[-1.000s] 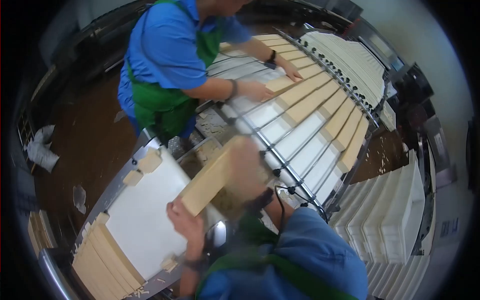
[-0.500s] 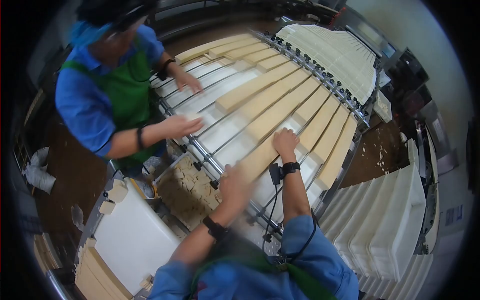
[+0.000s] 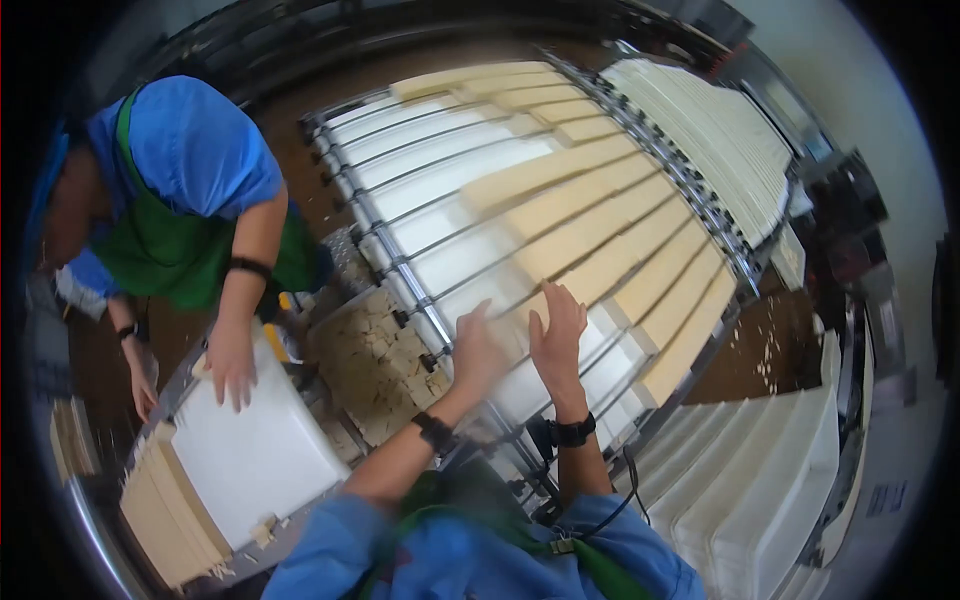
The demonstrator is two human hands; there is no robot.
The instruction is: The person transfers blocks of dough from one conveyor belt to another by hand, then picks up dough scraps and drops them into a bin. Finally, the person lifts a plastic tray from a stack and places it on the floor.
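Long pale-yellow bars (image 3: 590, 225) lie side by side in lanes on a white surface (image 3: 420, 165), parted by thin metal rods. My right hand (image 3: 558, 335) is raised over the near lanes, fingers up and apart, at the near end of one bar in this view. My left hand (image 3: 480, 352), smeared by motion, is just left of it, above the white surface close to the front metal rail (image 3: 415, 285). Whether it holds anything, I cannot tell. Both wrists wear black bands.
A person in blue and green leans at the left, one hand (image 3: 231, 365) over a white board (image 3: 250, 440). Beside that board lie stacked yellow bars (image 3: 175, 510). A bin of broken pieces (image 3: 370, 350) stands below the rail. White nested trays (image 3: 740, 470) are at the right.
My right hand has let go of the bar and lifted, fingers spread. My left hand stays near the rail, blurred. The other person has turned from the lanes to the white board.
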